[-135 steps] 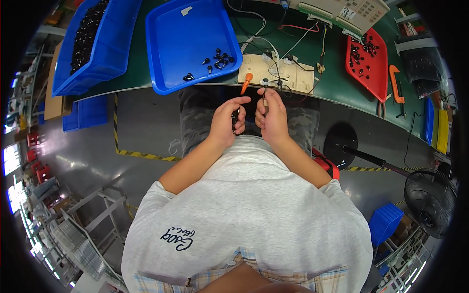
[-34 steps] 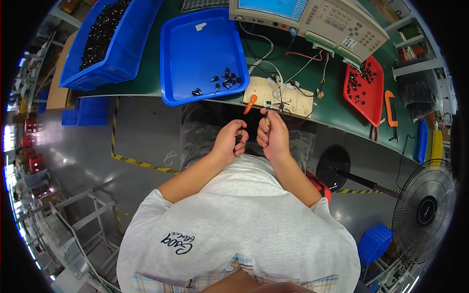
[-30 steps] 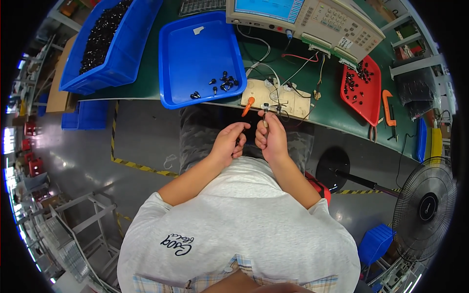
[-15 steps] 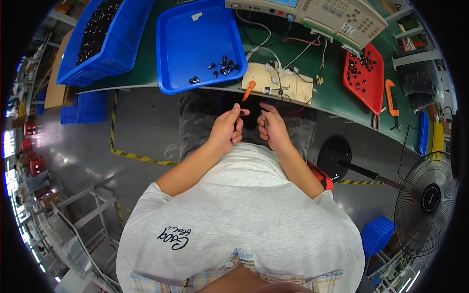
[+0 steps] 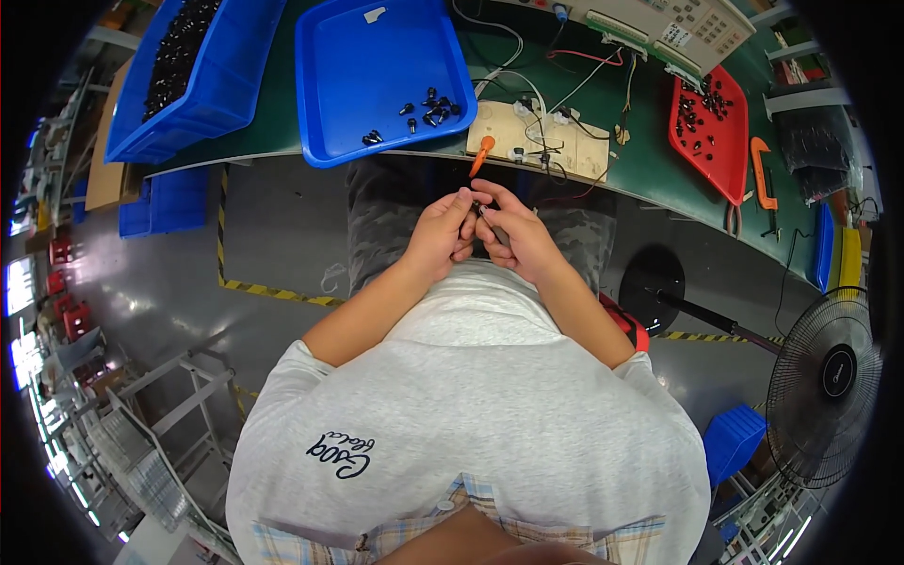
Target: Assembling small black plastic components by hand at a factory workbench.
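My left hand (image 5: 443, 228) and my right hand (image 5: 517, 232) meet over my lap, just off the bench's front edge. The left fingers are closed, thumb and forefinger pinching a small black part (image 5: 477, 206) that the fingers mostly cover. My right hand is curled against it, its fingertips touching the left ones around that part; whatever else it grips is too small to make out. Just beyond the hands, an orange-handled clamp (image 5: 483, 153) hangs at the bench edge. Several small black parts (image 5: 434, 110) lie in the near right of a blue tray (image 5: 367, 80).
At left stands a deep blue bin (image 5: 221, 89) full of black parts. A wooden board with wired sockets (image 5: 586, 153) lies ahead, below a beige test instrument (image 5: 678, 28). Right of it are a red tray (image 5: 718, 155) with black parts and an orange tool (image 5: 759, 169). A fan (image 5: 810, 395) stands at right.
My hands have come together; the right one moved left until its fingertips met the left hand's. The view has shifted slightly, so the bench sits a little higher.
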